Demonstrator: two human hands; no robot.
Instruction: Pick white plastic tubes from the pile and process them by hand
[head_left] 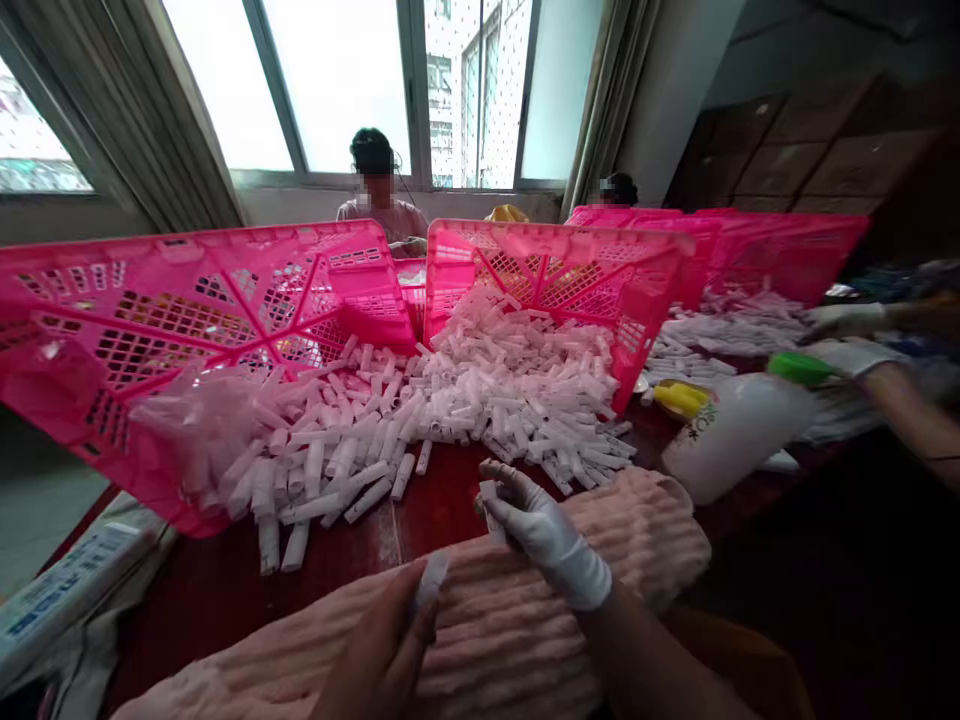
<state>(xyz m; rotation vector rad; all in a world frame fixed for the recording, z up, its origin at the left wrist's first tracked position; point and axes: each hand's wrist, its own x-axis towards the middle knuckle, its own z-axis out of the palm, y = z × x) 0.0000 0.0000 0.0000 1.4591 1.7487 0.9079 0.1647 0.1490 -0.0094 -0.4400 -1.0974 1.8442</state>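
Note:
My left hand (382, 635), bare, is closed round a small white tube (432, 574) that pokes up past the fingers; its details are blurred. To the right, my right hand (551, 535) wears a white glove with bare fingertips. Thumb and fingers pinch another white tube (492, 508) above the table edge. Both hands are over a pink ribbed cloth (510, 625). Just beyond them a big heap of loose white tubes (480, 385) spills onto the dark red table (367, 545).
Pink crates (262, 300) lie tipped on their sides behind the heap. On the right stand a white bottle (739, 430) and a yellow object (681, 398). A co-worker's gloved hands (862, 355) work there. Another person (382, 205) sits by the window. A long box (75, 585) lies left.

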